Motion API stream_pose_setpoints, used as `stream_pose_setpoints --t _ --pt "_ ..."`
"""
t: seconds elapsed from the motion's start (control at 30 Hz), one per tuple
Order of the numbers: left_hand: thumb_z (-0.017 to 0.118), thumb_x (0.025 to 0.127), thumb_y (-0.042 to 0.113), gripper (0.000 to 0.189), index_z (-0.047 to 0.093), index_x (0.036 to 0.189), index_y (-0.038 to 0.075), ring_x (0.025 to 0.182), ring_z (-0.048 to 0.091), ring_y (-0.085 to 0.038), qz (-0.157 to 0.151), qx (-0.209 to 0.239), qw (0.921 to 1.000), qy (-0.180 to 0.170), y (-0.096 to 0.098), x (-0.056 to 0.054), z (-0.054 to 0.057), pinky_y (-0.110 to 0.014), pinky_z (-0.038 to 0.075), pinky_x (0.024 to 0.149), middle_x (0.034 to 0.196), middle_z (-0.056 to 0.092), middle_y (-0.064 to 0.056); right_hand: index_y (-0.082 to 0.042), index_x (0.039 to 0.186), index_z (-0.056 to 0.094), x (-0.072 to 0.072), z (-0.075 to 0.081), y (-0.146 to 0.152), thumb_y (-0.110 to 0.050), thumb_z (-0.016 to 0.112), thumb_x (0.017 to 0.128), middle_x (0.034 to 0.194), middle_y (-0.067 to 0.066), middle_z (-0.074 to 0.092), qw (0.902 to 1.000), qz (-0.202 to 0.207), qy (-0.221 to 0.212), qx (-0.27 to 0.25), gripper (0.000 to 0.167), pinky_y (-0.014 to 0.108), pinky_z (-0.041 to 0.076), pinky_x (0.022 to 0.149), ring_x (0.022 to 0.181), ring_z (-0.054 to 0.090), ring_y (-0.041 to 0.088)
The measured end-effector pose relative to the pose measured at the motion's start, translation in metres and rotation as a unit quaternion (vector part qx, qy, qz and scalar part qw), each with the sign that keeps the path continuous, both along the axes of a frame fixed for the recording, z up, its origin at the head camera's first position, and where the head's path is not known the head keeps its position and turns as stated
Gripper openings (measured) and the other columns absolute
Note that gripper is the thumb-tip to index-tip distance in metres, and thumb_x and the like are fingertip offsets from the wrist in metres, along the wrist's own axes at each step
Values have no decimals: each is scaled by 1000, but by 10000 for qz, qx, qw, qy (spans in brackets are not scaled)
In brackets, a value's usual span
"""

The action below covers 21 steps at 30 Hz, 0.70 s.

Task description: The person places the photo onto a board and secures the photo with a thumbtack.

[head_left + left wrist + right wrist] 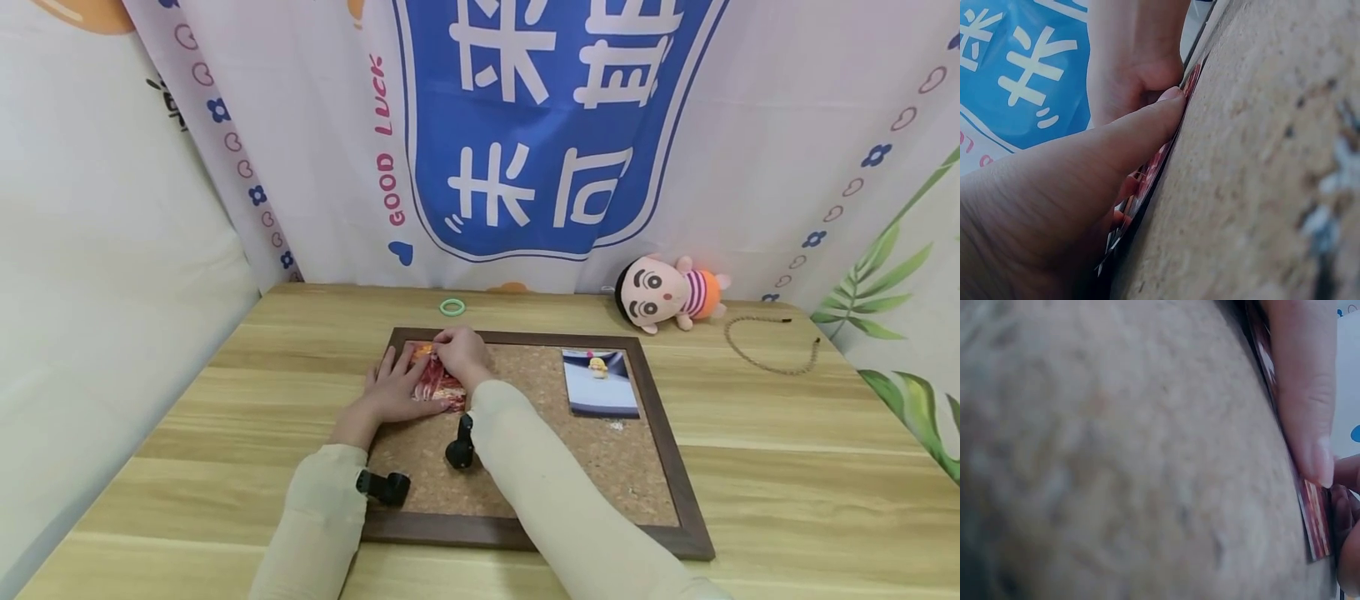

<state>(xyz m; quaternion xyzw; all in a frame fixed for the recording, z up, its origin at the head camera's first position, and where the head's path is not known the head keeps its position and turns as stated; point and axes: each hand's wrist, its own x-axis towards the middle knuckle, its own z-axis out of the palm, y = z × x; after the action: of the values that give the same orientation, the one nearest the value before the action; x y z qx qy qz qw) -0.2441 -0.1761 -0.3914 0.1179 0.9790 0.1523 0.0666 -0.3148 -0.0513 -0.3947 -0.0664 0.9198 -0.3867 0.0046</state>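
My left hand point(393, 392) lies with spread, straight fingers over a glossy red picture card point(431, 390), pressing it to the cork board point(517, 467). At the card's upper part my right hand point(461, 352) has curled fingers, their tips pinched together against the card. Whatever small thing they pinch is hidden. In the left wrist view the left thumb point(1147, 128) touches the edge of the red card point(1159, 159), with the right hand point(1141, 56) just beyond. A finger point(1307, 394) presses on the red card point(1315, 519) in the right wrist view.
A second picture card point(600, 396), with a small pink dot near its top, sits at the board's upper right. Around the board runs a dark brown frame point(663, 442). Behind it are a green ring point(452, 307), a plush doll point(667, 293) and a braided headband point(772, 367).
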Motion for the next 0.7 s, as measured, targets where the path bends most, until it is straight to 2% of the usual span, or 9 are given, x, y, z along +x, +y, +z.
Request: stream_pose_setpoints --t 0.33,0.7 --pt "50 74 60 87 21 138 10 125 -5 -38 24 51 10000 -22 0 0 -3 -59 2 92 142 4 -16 -21 83 70 1 1 1 -25 60 80 81 -10 62 10000 24 23 79 10 28 40 67 82 55 12" --pt "51 73 60 88 21 138 9 125 -5 -38 35 93 9999 -35 1 1 -2 -59 2 91 142 3 -16 -23 88 69 0 -3 2 -27 59 82 88 -11 61 9997 -73 -89 -209 12 31 40 71 85 55 12"
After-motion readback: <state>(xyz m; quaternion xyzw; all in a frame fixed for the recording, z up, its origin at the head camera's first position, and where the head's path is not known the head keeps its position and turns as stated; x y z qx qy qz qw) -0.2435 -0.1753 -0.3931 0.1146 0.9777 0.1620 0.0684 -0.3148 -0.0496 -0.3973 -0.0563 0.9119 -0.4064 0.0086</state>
